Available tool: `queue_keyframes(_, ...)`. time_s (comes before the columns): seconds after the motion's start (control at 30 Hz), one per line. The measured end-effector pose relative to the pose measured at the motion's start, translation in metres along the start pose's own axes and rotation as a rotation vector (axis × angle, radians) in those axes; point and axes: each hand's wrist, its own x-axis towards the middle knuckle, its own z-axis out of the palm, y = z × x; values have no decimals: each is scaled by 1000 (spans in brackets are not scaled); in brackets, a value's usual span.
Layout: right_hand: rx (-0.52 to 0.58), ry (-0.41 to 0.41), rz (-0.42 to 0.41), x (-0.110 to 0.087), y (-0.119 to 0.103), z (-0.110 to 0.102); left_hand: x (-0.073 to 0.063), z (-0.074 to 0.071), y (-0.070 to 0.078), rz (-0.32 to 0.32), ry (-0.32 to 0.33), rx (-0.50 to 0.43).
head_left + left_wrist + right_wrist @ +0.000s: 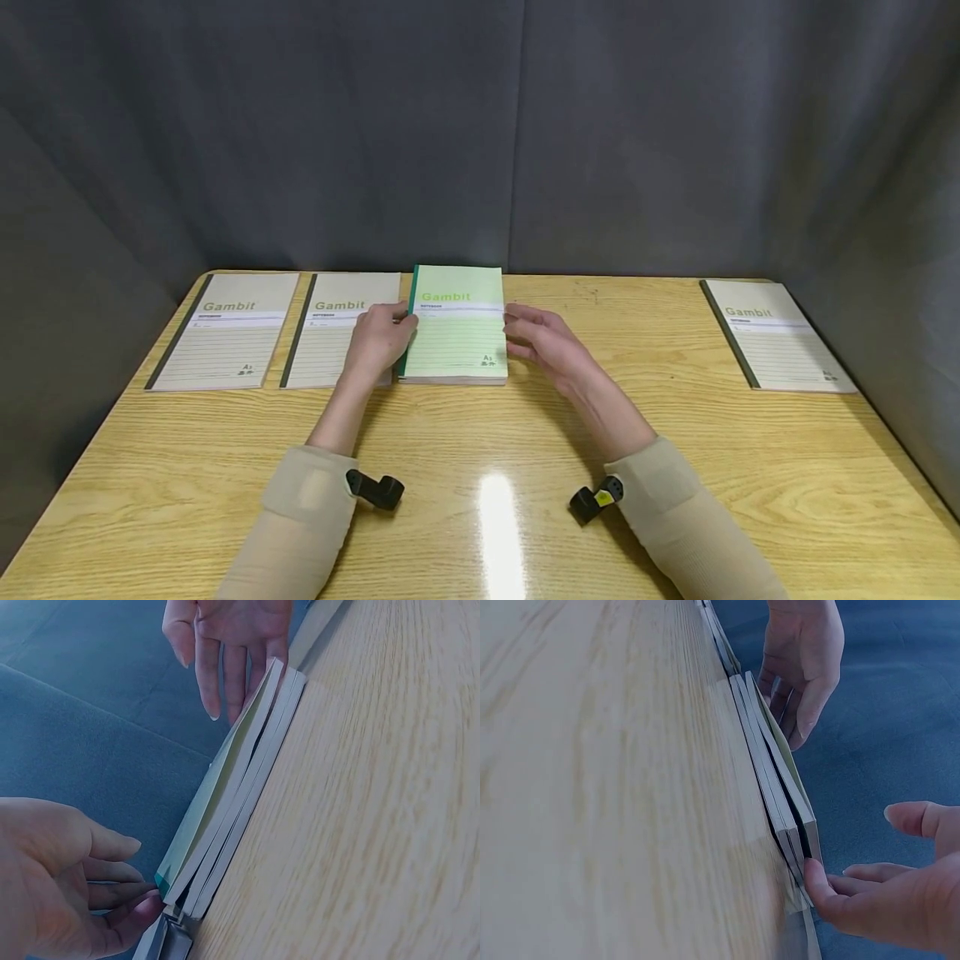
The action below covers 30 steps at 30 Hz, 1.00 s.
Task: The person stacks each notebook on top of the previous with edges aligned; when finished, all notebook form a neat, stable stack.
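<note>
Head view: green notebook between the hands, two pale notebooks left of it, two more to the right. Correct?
One count is off: the head view shows just one pale notebook to the right, not two. The rest stands: the green notebook is between the hands, with two pale notebooks to its left.

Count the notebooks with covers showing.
4: far-left notebook, second notebook beside it, green notebook between left hand and right hand, far-right notebook. More seem stacked beneath the green notebook, covers hidden.
</note>
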Motion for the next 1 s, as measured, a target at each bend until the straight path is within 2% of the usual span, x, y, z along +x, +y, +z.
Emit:
queue_keyframes(0.33,-28,-28,20,0,0,-2,0,0,0,-11,4,12)
queue_keyframes(1.0,-23,-19,26,2,1,0,-1,0,3,-40,-6,39)
